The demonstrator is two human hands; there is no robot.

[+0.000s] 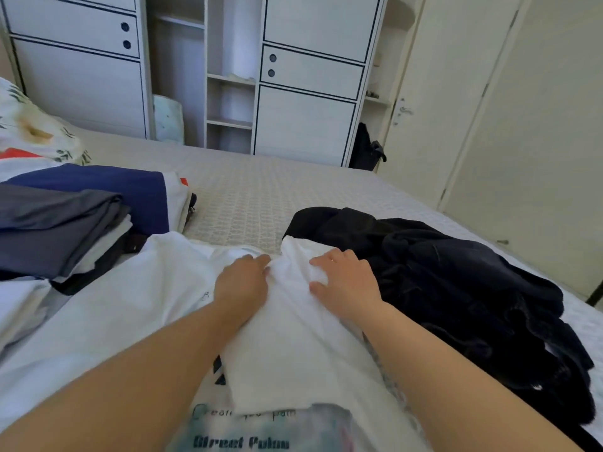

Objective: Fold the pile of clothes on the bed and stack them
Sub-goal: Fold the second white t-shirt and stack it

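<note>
A white T-shirt with a printed front (137, 305) lies spread across the near part of the bed. Its right side is folded over the middle as a white panel (293, 347). My left hand (243, 282) rests palm down on the shirt beside that fold. My right hand (342, 282) grips the bunched white cloth at the fold's far end. A pile of black clothes (456, 288) lies crumpled to the right. A stack of folded clothes (65, 230) in grey, white and navy sits at the left.
The bed's patterned cover (254, 194) stretches away behind the shirt. A floral pillow (29, 125) lies at the far left. A white wardrobe (293, 93) and a door (440, 109) stand beyond the bed.
</note>
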